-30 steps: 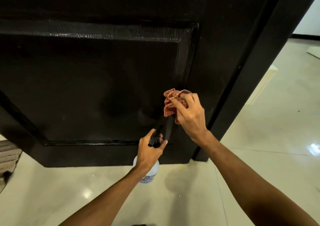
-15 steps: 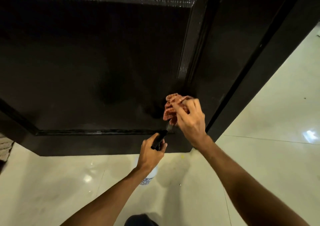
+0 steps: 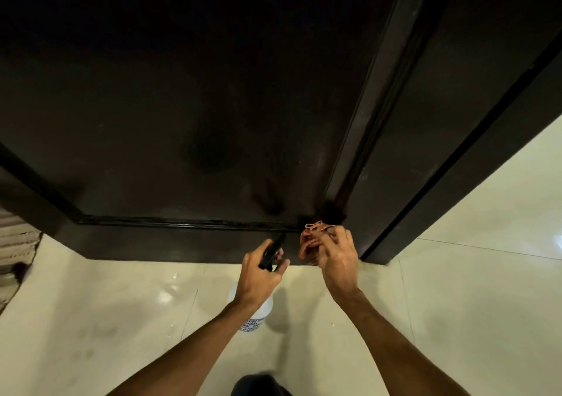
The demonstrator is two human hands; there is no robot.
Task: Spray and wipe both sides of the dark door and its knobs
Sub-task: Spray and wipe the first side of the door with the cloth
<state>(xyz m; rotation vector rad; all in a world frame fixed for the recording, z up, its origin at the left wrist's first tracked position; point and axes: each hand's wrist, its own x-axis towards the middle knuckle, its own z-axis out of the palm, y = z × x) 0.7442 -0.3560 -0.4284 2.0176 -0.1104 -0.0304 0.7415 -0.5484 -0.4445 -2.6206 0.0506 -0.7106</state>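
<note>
The dark door fills the upper view, standing on a pale tiled floor, with only its lower recessed panel and bottom rail showing; no knob is in sight. At the panel's lower right corner, a bunched reddish cloth sits against or just off the rail, and which of the two cannot be told. The right hand grips the cloth, its fingers curled round the wad. Just to its left, the left hand is wrapped round the black trigger head of a spray bottle, nozzle aimed at the rail and white body hanging below the wrist. The step in hand looks like wiping the bottom of this face. The next move probably calls for pressing the cloth flat and running it along the rail's moulding, with the knobs and the other side left to do. A striped mat lies at the far left.
</note>
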